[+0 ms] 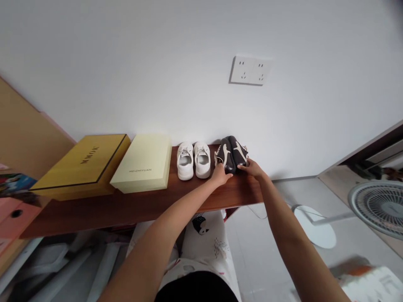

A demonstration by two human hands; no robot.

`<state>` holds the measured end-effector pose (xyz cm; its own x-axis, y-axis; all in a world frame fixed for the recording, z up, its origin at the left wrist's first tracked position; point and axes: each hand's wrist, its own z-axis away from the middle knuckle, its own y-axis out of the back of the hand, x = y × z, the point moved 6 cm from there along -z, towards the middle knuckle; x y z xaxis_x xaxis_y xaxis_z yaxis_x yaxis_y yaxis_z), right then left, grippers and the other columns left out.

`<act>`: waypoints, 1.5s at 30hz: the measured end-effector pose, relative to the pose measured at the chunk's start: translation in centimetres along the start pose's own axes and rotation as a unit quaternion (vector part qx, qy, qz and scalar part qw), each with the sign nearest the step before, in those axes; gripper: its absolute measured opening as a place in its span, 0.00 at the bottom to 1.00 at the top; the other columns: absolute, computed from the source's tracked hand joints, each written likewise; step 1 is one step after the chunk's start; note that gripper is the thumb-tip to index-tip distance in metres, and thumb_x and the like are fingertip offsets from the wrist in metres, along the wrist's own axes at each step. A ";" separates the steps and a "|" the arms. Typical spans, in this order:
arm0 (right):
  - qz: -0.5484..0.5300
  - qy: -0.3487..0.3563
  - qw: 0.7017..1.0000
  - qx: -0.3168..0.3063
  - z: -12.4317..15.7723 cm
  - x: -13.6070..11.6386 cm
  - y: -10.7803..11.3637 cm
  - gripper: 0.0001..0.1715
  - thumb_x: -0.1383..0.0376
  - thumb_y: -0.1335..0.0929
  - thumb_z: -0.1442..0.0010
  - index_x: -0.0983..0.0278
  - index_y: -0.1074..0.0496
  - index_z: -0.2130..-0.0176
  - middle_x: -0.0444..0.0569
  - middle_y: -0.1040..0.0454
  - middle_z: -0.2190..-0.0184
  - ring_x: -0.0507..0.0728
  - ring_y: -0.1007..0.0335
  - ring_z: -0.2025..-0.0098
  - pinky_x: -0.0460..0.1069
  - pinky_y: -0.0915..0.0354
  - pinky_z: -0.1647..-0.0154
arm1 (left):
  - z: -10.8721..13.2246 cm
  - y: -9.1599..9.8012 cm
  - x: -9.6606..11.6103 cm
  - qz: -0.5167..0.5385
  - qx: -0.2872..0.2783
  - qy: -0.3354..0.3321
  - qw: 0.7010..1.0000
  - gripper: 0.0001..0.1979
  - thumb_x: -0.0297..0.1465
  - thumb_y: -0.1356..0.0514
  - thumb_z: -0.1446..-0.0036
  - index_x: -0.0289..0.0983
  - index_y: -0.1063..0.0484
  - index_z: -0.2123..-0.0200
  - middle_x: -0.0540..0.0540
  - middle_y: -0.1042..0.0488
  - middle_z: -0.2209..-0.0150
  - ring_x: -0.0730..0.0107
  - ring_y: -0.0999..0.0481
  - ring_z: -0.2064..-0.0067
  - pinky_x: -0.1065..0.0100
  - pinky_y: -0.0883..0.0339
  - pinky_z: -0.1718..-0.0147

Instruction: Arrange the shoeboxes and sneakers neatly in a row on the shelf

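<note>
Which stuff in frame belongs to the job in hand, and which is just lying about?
In the job:
- dark shoes, held between left hand and right hand
- wooden shelf under them
- probably, though untouched: white shoes, cream box, yellow box, lined up alongside

Apparently just there:
- fan
- wall sockets
- pink box-like item

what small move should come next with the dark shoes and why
Perhaps turn the dark shoes a little, squaring them up beside the white shoes. The dark pair looks slanted on the wooden shelf, while the white pair points straight toward the wall, and the left hand and right hand already grip it from either side.
</note>
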<state>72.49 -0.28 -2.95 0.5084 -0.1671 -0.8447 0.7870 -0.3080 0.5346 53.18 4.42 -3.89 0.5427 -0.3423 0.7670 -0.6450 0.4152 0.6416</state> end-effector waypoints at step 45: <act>0.388 0.222 0.887 0.116 8.3 -16.2 -1.2 0.16 0.60 0.37 0.34 0.64 0.28 0.51 0.59 0.27 0.54 0.65 0.35 0.53 0.56 0.44 0.50 | 7.7 9.0 8.6 -0.226 0.041 -0.240 0.943 0.15 0.31 0.53 0.32 0.39 0.30 0.49 0.41 0.25 0.54 0.62 0.26 0.52 0.61 0.36 0.50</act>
<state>60.43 -4.94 9.95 0.9935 -0.0437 -0.1050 0.0739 -0.4541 0.8879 47.89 -1.32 8.54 0.4780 -0.8194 0.3164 -0.4561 0.0763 0.8867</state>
